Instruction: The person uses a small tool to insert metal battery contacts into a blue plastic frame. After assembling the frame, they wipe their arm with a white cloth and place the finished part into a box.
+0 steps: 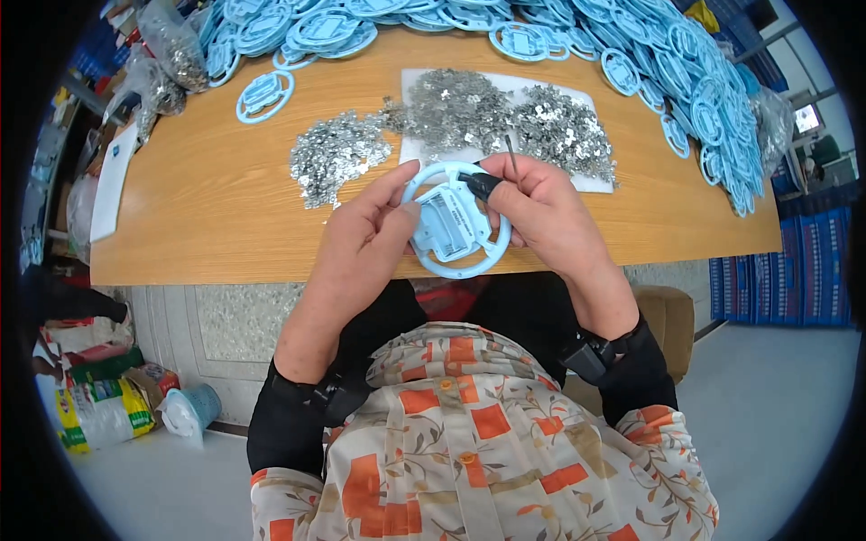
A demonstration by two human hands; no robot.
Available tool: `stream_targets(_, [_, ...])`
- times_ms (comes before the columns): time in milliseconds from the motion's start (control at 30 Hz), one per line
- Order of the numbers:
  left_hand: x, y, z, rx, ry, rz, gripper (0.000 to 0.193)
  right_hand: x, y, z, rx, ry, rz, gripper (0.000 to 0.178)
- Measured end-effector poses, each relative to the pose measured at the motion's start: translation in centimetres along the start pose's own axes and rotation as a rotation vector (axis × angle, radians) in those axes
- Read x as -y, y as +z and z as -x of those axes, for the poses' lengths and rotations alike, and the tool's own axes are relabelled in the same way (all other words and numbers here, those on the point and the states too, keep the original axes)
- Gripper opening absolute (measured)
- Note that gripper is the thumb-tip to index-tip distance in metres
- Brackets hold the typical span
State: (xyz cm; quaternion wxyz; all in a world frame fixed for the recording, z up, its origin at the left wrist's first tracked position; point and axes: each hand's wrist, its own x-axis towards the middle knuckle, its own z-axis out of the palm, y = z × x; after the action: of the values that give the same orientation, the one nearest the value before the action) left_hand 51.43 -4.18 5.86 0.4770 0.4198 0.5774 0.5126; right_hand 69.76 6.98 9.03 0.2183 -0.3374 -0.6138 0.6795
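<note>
A light blue plastic toy steering wheel (pixel 456 268) is held up at the table's near edge, its hollow battery-box side facing me. My left hand (pixel 374 216) grips the rim on the left, thumb lying on the inner edge. At the upper right of the wheel, my right hand (pixel 537 203) has its thumb, wrapped in a black covering, pressed on the rim. A thin dark metal tool (pixel 511 155) sticks up between the fingers of that hand; its lower part is hidden. Just beyond the hands lie heaps of small silvery metal pieces (pixel 456 108).
The silvery heaps rest partly on a white sheet (pixel 595 180). Many blue wheels (pixel 713 108) pile along the table's far and right edges; one single wheel (pixel 265 96) lies at the left. Plastic bags (pixel 171 54) stand far left. Blue crates (pixel 785 270) are stacked at the right.
</note>
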Motion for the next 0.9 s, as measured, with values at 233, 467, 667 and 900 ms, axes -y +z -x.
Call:
stream_targets(233, [0.8,1.4,-0.8,-0.054,0.156,-0.204,0.037,0.0,0.1,1.2,0.032,-0.042,-0.033,0.017])
stream_targets(467, [0.8,2.1,-1.3,0.116,-0.19,0.557,0.046,-3.2,0.6,-0.4,-0.097,-0.38,0.012,0.03])
stream_targets(667, [0.9,2.8,-1.6,0.208,-0.124,0.678,0.044,-4.0,0.2,-1.2,-0.114,-0.414,0.321,0.026])
stream_targets(900, [1.9,2.6,-1.4,0.286,-0.173,0.934,0.039,-4.9,-0.6,-1.3,-0.018,-0.109,-0.053,0.021])
